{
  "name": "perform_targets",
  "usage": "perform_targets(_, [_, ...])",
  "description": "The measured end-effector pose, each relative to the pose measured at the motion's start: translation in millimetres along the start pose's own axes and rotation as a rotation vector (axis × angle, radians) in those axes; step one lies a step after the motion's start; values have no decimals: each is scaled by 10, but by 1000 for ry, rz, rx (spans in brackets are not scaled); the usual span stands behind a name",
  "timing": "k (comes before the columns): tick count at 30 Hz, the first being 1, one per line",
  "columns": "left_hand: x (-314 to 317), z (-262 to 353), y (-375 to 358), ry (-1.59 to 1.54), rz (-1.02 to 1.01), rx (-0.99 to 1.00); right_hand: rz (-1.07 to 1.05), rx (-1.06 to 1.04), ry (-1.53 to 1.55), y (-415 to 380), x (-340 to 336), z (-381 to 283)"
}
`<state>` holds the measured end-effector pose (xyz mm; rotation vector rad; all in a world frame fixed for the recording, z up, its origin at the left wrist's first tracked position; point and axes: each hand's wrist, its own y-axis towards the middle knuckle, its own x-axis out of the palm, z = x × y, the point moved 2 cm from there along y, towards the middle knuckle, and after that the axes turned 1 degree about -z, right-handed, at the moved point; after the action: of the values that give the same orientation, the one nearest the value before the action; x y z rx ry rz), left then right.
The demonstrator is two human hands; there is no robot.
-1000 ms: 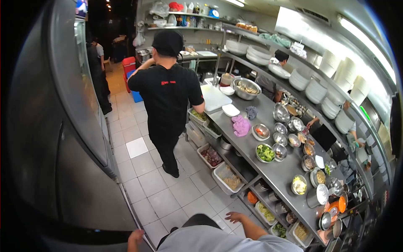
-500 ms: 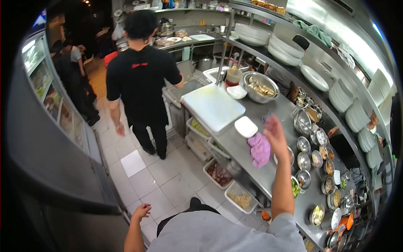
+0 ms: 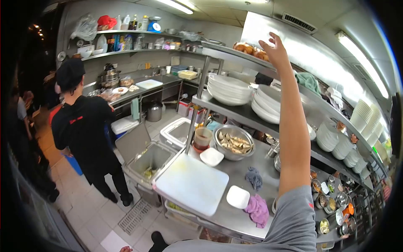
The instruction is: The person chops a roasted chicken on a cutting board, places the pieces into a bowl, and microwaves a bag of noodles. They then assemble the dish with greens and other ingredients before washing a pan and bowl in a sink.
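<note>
My right hand (image 3: pixel 275 49) is raised to the top shelf, its fingers apart and nothing in them, beside several browned food items (image 3: pixel 251 51). At the bottom edge only a bit of my left hand (image 3: pixel 126 249) shows, its fingers mostly cut off. Below my right arm, stacks of white plates (image 3: pixel 228 90) stand on the middle shelf. On the steel counter lie a white cutting board (image 3: pixel 192 183), a small white dish (image 3: pixel 238 197), a purple cloth (image 3: pixel 257 211) and a grey cloth (image 3: pixel 253 178). A steel bowl of fish (image 3: pixel 234 142) sits behind them.
A person in black (image 3: pixel 86 130) stands at the left, facing away. An open bin (image 3: pixel 151 166) is beside the counter's left end. Small metal bowls (image 3: pixel 322 200) of food line the counter at right. A green cloth (image 3: pixel 308 82) lies on the top shelf.
My view has tilted up and moved forward. My right hand has risen from above the counter to the top shelf. My left hand has dropped almost out of view. The person in black appears further left.
</note>
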<state>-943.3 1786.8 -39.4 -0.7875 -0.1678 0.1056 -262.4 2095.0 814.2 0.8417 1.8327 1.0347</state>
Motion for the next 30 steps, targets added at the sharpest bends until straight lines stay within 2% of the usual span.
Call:
perform_targets(4, [101,1480,900,-20,-137,30,-160,38,-397,864,728,105])
perform_targets(6, [232,2279,1136,83,-246,34,-261,240,-535,1109,1059,159])
perform_targets(9, [335,3070,1537,73,-272,139,-456,564,-688,1328,1516,379])
perform_targets(11, [515,3538,1481,30,-325,180,-452,582,-913,1391,1706,538])
perform_targets(14, [645,3825,1684,-33,-463,232,-454,615,-1162,1419,1833,614])
perform_targets(18, [961,3859,1744,-108,-587,190,-494,651,-1157,1329,1886,540])
perform_targets(21, [1223,3984,1607,-213,-676,197,-406,589,-1090,1293,1829,540])
perform_targets(22, [1297,4084,1486,-234,-724,201,-337,491,-954,1343,1767,731])
perform_targets(23, [1354,4168,1402,-254,-771,202,-267,532,-807,1410,1690,875])
perform_targets(24, [1398,4210,1394,-254,-735,186,-202,573,-661,1420,1648,880])
perform_targets(26, [1533,4299,1407,-249,-667,150,-146,732,-169,1374,1544,951])
perform_targets(28, [1824,4576,1292,-331,-877,213,-52,920,296,1297,1477,985])
perform_targets(30, [2125,4836,1118,-381,-1042,248,-56,901,630,1205,1448,902])
